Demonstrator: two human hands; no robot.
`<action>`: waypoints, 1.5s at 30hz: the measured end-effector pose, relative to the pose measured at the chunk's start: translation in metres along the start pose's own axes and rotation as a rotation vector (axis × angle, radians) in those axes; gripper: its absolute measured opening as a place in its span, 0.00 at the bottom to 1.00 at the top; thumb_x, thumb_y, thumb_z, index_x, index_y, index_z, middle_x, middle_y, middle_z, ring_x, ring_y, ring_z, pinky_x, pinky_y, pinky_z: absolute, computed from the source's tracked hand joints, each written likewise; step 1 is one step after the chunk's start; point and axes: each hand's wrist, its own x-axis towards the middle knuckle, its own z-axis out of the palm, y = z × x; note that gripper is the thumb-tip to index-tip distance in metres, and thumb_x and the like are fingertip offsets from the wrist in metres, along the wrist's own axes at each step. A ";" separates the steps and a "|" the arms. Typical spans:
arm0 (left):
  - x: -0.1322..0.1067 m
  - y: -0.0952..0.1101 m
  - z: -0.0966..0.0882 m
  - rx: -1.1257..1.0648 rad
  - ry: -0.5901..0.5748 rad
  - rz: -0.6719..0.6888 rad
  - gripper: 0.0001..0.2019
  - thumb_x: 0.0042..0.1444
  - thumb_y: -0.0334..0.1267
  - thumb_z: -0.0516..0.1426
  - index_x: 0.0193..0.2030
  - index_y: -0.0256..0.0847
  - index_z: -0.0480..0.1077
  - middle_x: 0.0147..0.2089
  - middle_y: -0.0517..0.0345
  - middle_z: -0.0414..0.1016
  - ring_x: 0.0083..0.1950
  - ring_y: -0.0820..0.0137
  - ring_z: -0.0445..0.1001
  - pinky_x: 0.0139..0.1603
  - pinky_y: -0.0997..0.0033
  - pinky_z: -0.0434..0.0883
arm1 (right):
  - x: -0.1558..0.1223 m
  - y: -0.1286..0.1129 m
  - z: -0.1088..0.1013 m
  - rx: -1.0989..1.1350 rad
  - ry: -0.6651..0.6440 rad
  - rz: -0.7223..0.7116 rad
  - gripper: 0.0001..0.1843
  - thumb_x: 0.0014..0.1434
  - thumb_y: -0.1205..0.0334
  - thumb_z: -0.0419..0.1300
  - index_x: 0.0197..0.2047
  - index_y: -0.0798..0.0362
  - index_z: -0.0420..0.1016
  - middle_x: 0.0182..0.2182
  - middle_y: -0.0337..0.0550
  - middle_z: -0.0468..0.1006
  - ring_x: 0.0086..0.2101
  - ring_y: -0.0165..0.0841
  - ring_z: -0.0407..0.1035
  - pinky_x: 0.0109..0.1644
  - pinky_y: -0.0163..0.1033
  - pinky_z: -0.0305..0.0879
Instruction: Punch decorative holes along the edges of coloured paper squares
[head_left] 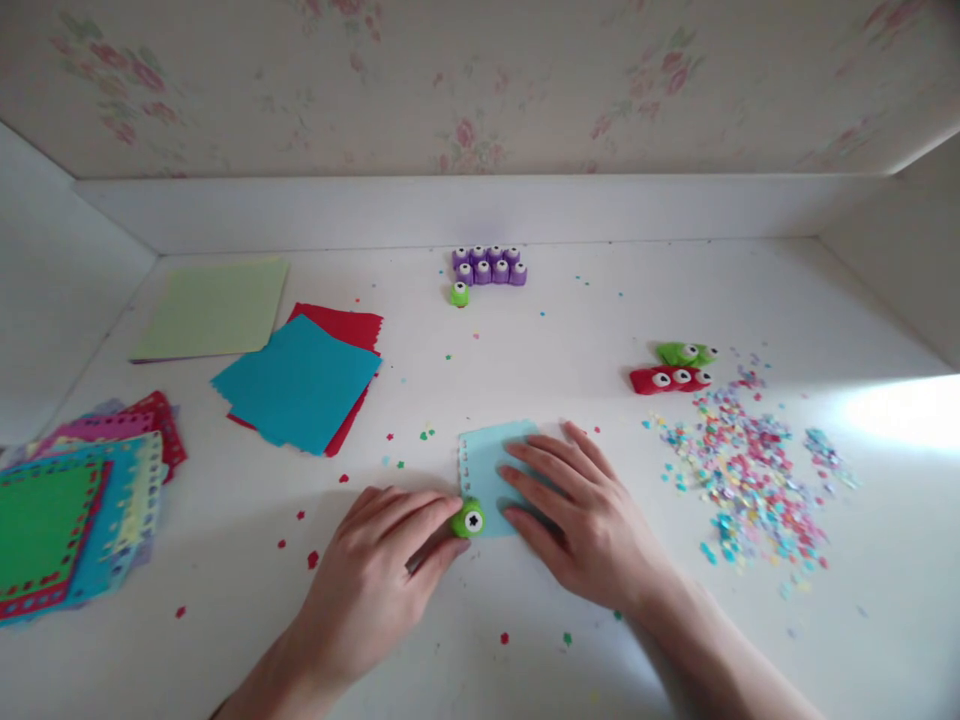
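A light blue sheet of paper (491,465) lies on the white table in front of me, with a row of punched holes down its left edge. My left hand (390,555) has its fingers closed round a green craft punch (469,520), which sits at the sheet's lower left corner. On the punch's white button is a dark star or flower mark. Flat on the right part of the sheet rests my right hand (577,505), its fingers spread and holding nothing. Part of the sheet is hidden beneath those fingers.
Punched papers (82,520) are piled at the left. Behind them lie blue sheets (300,380) over red ones, and pale green sheets (217,305). Purple punches (491,270) stand at the back. Red punches (671,380) sit beside a heap of confetti (757,460) at the right.
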 end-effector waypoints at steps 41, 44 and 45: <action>0.031 0.014 0.013 0.119 0.009 -0.227 0.09 0.54 0.46 0.63 0.26 0.49 0.77 0.33 0.59 0.77 0.32 0.66 0.75 0.28 0.70 0.68 | -0.005 -0.003 0.000 0.035 0.024 0.013 0.16 0.66 0.54 0.57 0.55 0.45 0.75 0.55 0.44 0.76 0.56 0.42 0.67 0.67 0.60 0.50; 0.031 0.012 0.015 0.145 0.039 -0.216 0.07 0.53 0.48 0.64 0.28 0.52 0.79 0.33 0.58 0.77 0.33 0.64 0.76 0.28 0.69 0.68 | -0.006 -0.004 0.000 0.029 0.007 0.018 0.16 0.66 0.54 0.56 0.54 0.46 0.75 0.55 0.44 0.76 0.57 0.42 0.66 0.67 0.60 0.49; 0.031 0.012 0.015 0.140 0.032 -0.215 0.07 0.53 0.48 0.64 0.28 0.53 0.79 0.33 0.58 0.78 0.34 0.64 0.76 0.29 0.69 0.69 | -0.006 -0.005 0.000 0.026 0.010 0.017 0.16 0.66 0.54 0.56 0.54 0.46 0.75 0.55 0.44 0.76 0.57 0.42 0.66 0.67 0.60 0.49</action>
